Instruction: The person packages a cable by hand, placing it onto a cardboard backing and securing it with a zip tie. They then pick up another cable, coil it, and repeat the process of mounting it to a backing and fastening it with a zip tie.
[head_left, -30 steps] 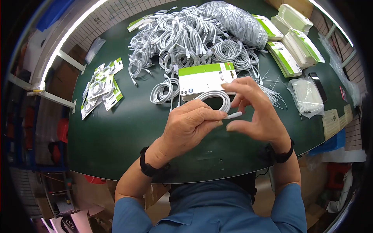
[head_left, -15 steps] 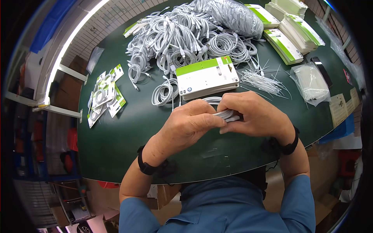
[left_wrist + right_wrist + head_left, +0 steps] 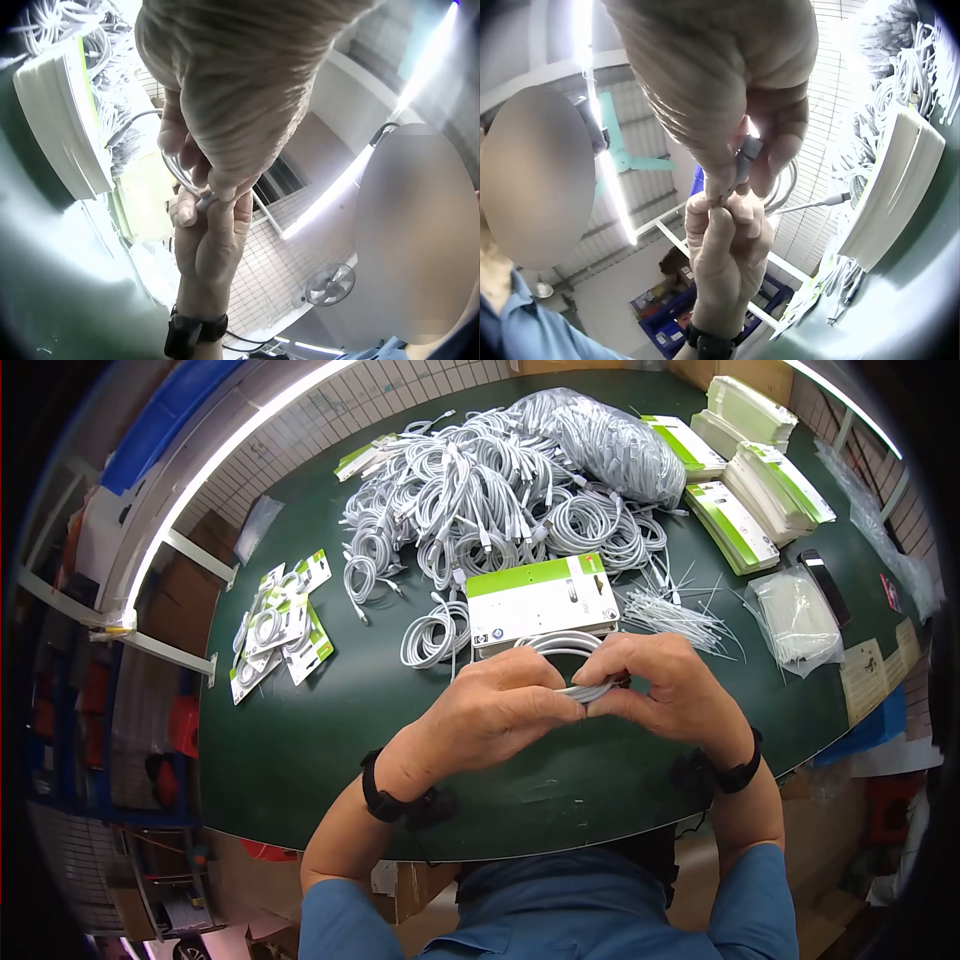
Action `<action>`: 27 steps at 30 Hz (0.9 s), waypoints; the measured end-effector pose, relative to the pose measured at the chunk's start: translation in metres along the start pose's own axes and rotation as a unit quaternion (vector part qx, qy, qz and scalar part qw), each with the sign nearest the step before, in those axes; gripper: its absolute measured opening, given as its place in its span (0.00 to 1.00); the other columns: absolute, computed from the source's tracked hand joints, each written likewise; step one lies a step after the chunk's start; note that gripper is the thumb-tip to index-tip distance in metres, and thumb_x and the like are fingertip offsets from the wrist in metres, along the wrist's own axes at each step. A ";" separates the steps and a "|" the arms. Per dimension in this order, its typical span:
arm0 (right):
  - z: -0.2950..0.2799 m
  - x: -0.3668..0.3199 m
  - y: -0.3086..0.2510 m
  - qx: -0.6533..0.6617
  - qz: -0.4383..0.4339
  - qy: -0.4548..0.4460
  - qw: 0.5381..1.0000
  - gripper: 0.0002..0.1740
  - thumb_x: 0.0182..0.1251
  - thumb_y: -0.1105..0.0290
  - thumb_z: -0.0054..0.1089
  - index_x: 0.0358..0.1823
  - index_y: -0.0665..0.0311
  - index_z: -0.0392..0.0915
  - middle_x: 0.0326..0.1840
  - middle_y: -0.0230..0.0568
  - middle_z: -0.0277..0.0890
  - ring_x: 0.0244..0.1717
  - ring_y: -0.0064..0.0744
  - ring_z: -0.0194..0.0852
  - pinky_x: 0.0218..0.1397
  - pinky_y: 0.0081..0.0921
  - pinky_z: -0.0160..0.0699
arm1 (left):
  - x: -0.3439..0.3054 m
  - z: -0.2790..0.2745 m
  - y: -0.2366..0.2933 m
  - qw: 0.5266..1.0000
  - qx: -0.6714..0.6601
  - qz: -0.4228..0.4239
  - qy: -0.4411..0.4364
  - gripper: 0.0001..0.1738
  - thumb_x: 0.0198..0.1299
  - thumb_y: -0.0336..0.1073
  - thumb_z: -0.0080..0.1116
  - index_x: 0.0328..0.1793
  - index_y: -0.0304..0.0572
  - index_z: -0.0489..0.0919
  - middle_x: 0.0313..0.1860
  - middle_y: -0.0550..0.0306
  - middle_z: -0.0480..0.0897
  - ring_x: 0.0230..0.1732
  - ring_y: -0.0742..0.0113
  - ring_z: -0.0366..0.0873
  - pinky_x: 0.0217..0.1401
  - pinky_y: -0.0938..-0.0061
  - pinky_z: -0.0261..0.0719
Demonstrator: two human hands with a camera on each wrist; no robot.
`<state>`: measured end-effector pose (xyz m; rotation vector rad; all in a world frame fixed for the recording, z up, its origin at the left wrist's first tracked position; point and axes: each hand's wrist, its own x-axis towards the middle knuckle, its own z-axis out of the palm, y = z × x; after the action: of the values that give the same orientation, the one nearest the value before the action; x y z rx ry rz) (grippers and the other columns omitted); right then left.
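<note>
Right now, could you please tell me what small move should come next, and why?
Probably press the connector against the cable coil: the left hand and right hand both grip the coil, and the connector lies within the right hand's grasp.

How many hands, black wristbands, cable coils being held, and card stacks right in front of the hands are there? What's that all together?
Hands: 2 (left hand, right hand)
Black wristbands: 2 (left wristband, right wristband)
Held cable coil: 1
Card stack right in front of the hands: 1
Total: 6
</note>
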<state>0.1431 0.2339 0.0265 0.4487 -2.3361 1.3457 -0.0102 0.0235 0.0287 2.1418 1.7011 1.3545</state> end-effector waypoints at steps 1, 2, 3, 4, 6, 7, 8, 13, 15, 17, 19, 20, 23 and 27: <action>0.001 0.001 0.002 -0.009 -0.015 0.020 1.000 0.18 0.61 0.77 0.79 0.53 0.63 0.86 0.42 0.44 0.88 0.40 0.43 0.90 0.44 0.34 0.88 | 0.003 -0.001 -0.002 1.000 -0.007 -0.003 0.006 0.16 0.56 0.22 0.78 0.50 0.46 0.92 0.39 0.56 0.87 0.38 0.60 0.85 0.40 0.67 0.82; 0.003 0.001 0.004 -0.017 -0.023 0.030 0.999 0.19 0.60 0.77 0.79 0.53 0.63 0.86 0.43 0.44 0.88 0.41 0.44 0.91 0.45 0.34 0.88 | 0.005 -0.001 -0.003 1.000 -0.014 -0.008 0.011 0.16 0.56 0.22 0.78 0.49 0.46 0.92 0.39 0.56 0.87 0.38 0.60 0.85 0.40 0.67 0.82; 0.004 0.002 0.006 -0.024 -0.031 0.040 0.998 0.19 0.60 0.77 0.79 0.53 0.63 0.86 0.44 0.44 0.88 0.42 0.44 0.91 0.45 0.34 0.89 | 0.007 -0.002 -0.005 1.000 -0.015 -0.012 0.015 0.15 0.55 0.22 0.79 0.48 0.46 0.92 0.39 0.56 0.87 0.38 0.60 0.85 0.40 0.67 0.82; 0.004 0.002 0.007 -0.032 -0.039 0.052 0.997 0.20 0.59 0.78 0.80 0.53 0.63 0.86 0.44 0.44 0.88 0.43 0.45 0.91 0.45 0.35 0.89 | 0.009 -0.003 -0.007 1.000 -0.004 0.000 0.014 0.15 0.54 0.23 0.79 0.48 0.46 0.92 0.39 0.57 0.87 0.38 0.60 0.85 0.40 0.67 0.81; 0.003 0.002 0.007 -0.032 -0.042 0.048 0.997 0.20 0.59 0.78 0.80 0.53 0.63 0.86 0.45 0.44 0.88 0.42 0.46 0.91 0.45 0.35 0.89 | 0.012 -0.004 -0.012 1.000 0.016 0.025 0.011 0.15 0.53 0.23 0.79 0.46 0.46 0.92 0.39 0.57 0.87 0.38 0.60 0.85 0.40 0.67 0.81; 0.002 0.002 0.007 -0.032 -0.043 0.047 0.997 0.20 0.59 0.78 0.80 0.53 0.63 0.86 0.45 0.44 0.88 0.42 0.46 0.91 0.44 0.35 0.89 | 0.013 -0.004 -0.013 0.999 0.019 0.031 0.008 0.14 0.53 0.23 0.79 0.46 0.46 0.92 0.39 0.57 0.87 0.38 0.60 0.84 0.40 0.67 0.81; 0.002 0.002 0.007 -0.053 -0.050 0.047 0.996 0.20 0.59 0.78 0.80 0.53 0.63 0.86 0.45 0.44 0.88 0.42 0.47 0.91 0.44 0.35 0.89 | 0.014 -0.004 -0.015 0.999 0.022 0.038 0.005 0.14 0.53 0.23 0.80 0.46 0.46 0.92 0.39 0.57 0.87 0.38 0.60 0.84 0.40 0.67 0.81; 0.004 0.002 0.008 -0.132 -0.067 0.048 0.988 0.20 0.60 0.75 0.80 0.54 0.61 0.85 0.44 0.42 0.87 0.40 0.47 0.90 0.42 0.37 0.90 | 0.013 -0.003 -0.025 1.000 -0.015 0.003 0.002 0.13 0.54 0.24 0.79 0.45 0.46 0.92 0.40 0.58 0.87 0.39 0.61 0.85 0.41 0.68 0.82; 0.003 0.002 0.010 -0.148 -0.064 0.042 0.986 0.21 0.60 0.75 0.80 0.54 0.60 0.85 0.44 0.42 0.87 0.39 0.47 0.90 0.41 0.37 0.90 | 0.011 -0.002 -0.027 0.999 -0.037 -0.033 0.001 0.13 0.54 0.23 0.78 0.44 0.49 0.91 0.40 0.60 0.87 0.41 0.60 0.85 0.44 0.67 0.84; 0.003 0.002 0.012 -0.155 -0.061 0.048 0.985 0.21 0.60 0.75 0.80 0.54 0.60 0.85 0.44 0.41 0.87 0.39 0.46 0.90 0.41 0.36 0.90 | 0.009 0.006 -0.031 0.998 -0.049 -0.045 0.016 0.13 0.55 0.23 0.78 0.45 0.49 0.92 0.40 0.60 0.87 0.40 0.61 0.85 0.43 0.68 0.84; 0.002 0.002 0.016 -0.153 -0.062 0.062 0.984 0.20 0.60 0.75 0.80 0.54 0.59 0.86 0.44 0.41 0.87 0.39 0.46 0.90 0.40 0.36 0.90 | 0.010 0.008 -0.033 0.998 -0.045 -0.039 0.021 0.13 0.55 0.23 0.79 0.45 0.48 0.92 0.40 0.59 0.88 0.40 0.62 0.86 0.42 0.69 0.83; 0.002 0.001 0.018 -0.135 -0.062 0.066 0.987 0.20 0.60 0.75 0.80 0.54 0.60 0.86 0.43 0.41 0.87 0.39 0.45 0.90 0.41 0.36 0.90 | 0.012 0.008 -0.033 0.999 -0.036 -0.027 0.019 0.12 0.56 0.23 0.79 0.45 0.46 0.92 0.40 0.58 0.88 0.40 0.62 0.86 0.42 0.69 0.83; 0.003 0.000 0.021 -0.083 -0.055 0.074 0.992 0.20 0.59 0.76 0.79 0.54 0.60 0.87 0.44 0.41 0.87 0.40 0.44 0.90 0.42 0.35 0.90 | 0.015 0.006 -0.034 1.000 -0.023 -0.005 0.005 0.12 0.56 0.23 0.79 0.45 0.45 0.92 0.41 0.57 0.88 0.40 0.62 0.86 0.42 0.69 0.83; 0.000 -0.001 0.020 -0.037 -0.038 0.068 0.996 0.22 0.58 0.79 0.79 0.55 0.61 0.88 0.44 0.42 0.88 0.42 0.43 0.91 0.44 0.34 0.90 | 0.019 0.003 -0.033 1.000 -0.020 -0.002 0.002 0.15 0.51 0.23 0.79 0.44 0.49 0.91 0.40 0.61 0.88 0.41 0.60 0.86 0.45 0.67 0.84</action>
<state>0.1348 0.2440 0.0109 0.4046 -2.2274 1.2111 -0.0328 0.0529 0.0196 2.1149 1.6641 1.3803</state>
